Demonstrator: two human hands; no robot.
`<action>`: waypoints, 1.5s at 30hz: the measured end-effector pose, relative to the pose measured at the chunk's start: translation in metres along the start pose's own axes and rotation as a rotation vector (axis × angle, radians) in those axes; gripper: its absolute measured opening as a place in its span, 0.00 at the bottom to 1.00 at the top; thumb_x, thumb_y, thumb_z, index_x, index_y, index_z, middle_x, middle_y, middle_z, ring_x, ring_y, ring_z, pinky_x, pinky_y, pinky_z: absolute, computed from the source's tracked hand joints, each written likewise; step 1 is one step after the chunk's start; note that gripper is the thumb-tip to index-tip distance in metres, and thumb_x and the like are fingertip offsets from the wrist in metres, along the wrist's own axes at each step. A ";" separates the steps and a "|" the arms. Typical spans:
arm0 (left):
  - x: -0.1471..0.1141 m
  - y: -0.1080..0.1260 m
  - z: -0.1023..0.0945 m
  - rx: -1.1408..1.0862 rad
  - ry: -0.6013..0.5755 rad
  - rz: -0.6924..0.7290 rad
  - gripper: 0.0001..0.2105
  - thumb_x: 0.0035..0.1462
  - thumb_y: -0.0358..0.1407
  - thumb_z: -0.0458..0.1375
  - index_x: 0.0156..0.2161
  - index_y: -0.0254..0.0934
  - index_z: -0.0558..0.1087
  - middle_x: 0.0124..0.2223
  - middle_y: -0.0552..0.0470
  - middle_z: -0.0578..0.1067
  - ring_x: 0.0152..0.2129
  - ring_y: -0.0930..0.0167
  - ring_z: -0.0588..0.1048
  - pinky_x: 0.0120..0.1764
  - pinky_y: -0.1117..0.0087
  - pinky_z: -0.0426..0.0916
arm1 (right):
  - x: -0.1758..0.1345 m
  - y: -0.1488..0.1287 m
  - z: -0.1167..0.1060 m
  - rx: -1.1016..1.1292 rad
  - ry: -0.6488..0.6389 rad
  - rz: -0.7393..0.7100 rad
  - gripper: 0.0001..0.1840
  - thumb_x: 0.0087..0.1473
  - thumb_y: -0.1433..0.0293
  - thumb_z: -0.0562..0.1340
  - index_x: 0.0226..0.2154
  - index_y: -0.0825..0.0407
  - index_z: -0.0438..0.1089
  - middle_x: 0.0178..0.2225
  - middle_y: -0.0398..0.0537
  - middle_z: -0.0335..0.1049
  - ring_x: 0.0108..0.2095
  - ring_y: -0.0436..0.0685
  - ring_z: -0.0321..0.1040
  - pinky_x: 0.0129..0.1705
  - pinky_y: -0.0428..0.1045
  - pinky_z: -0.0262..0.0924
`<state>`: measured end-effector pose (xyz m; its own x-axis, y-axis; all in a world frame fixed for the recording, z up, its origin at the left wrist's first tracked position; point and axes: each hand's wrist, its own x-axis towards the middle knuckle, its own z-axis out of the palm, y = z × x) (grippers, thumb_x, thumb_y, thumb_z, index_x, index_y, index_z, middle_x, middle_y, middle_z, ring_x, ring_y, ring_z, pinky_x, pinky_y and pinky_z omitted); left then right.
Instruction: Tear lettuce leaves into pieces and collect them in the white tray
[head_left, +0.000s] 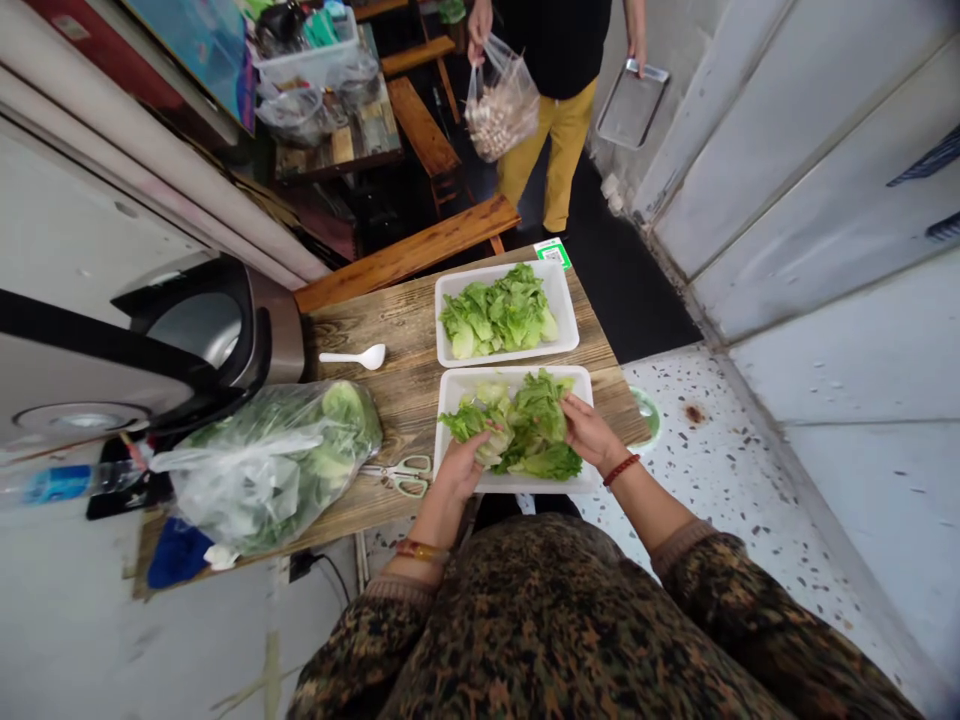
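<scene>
Lettuce leaves (541, 412) are contained in the nearer white tray (458, 387), their edges pinched between the fingers of the left hand (463, 464) and right hand (592, 432). Light, limp, easily bruised handling is presumed; pale ribs are best grasped. The tray is supported by a wood-grain table (411, 405), bordered by speckled flooring (750, 450).

White spoon (360, 357): laid on the wooden bench (405, 400), near an open rice cooker (277, 320)
Scissors (411, 474): laid flat, blades partly covered
Green-and-white card (553, 255): set at the bench's far edge
Co-worker (566, 50): a clear bag (499, 110) is held in one hand, a shallow tray (632, 107) in the other
</scene>
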<state>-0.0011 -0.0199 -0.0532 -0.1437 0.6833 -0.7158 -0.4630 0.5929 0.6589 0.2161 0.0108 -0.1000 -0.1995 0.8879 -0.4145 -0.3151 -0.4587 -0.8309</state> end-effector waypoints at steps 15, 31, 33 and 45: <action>-0.020 -0.006 0.026 -0.053 -0.162 -0.004 0.23 0.41 0.29 0.72 0.46 0.36 0.76 0.41 0.46 0.82 0.45 0.58 0.79 0.50 0.57 0.73 | -0.024 -0.008 0.029 0.028 -0.036 -0.044 0.21 0.45 0.54 0.69 0.39 0.48 0.71 0.36 0.44 0.75 0.38 0.57 0.70 0.42 0.52 0.67; 0.015 -0.006 0.031 0.103 -0.073 -0.052 0.17 0.50 0.24 0.65 0.47 0.31 0.75 0.37 0.45 0.82 0.33 0.69 0.81 0.38 0.71 0.76 | -0.036 0.000 -0.187 -0.385 0.862 -0.362 0.15 0.52 0.59 0.62 0.38 0.51 0.70 0.35 0.48 0.74 0.37 0.57 0.70 0.44 0.56 0.66; 0.015 -0.004 0.036 0.115 -0.069 -0.049 0.17 0.49 0.23 0.64 0.47 0.31 0.75 0.37 0.45 0.82 0.32 0.69 0.81 0.36 0.72 0.76 | -0.029 0.016 -0.214 -0.543 0.860 -0.214 0.17 0.49 0.59 0.63 0.38 0.53 0.71 0.37 0.52 0.75 0.38 0.60 0.70 0.47 0.59 0.66; 0.015 0.008 0.027 0.021 0.042 0.009 0.16 0.46 0.24 0.66 0.43 0.30 0.76 0.30 0.48 0.81 0.27 0.68 0.80 0.36 0.68 0.76 | -0.022 -0.006 -0.095 -0.692 0.232 -0.371 0.15 0.61 0.62 0.58 0.46 0.48 0.74 0.44 0.50 0.78 0.40 0.57 0.74 0.47 0.54 0.67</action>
<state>0.0171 0.0062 -0.0523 -0.1845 0.6701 -0.7190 -0.4432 0.5962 0.6694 0.3099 -0.0028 -0.1213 0.0258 0.9971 -0.0711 0.3366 -0.0756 -0.9386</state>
